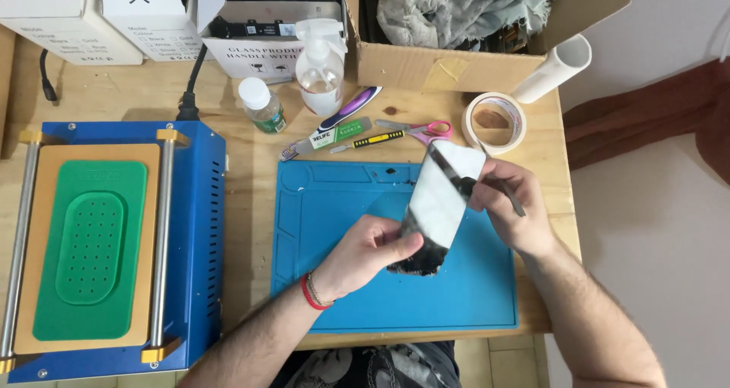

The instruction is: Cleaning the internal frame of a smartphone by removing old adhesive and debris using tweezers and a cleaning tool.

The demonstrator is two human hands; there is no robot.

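Observation:
My left hand [363,252] grips the lower end of a phone screen panel [437,201], glossy and white-reflecting with a dark, ragged bottom edge, held tilted above a blue work mat [342,281]. My right hand [511,204] holds a thin metal tool [456,176] laid across the panel's upper part, its tip near the top left corner. A red band circles my left wrist.
A blue heating machine with a green pad [91,247] stands at left. Behind the mat lie pink-handled scissors [422,129], a tape roll [494,122], a spray bottle [319,65], a small bottle [262,105], a glue tube and a cardboard box [456,61]. The table edge runs at right.

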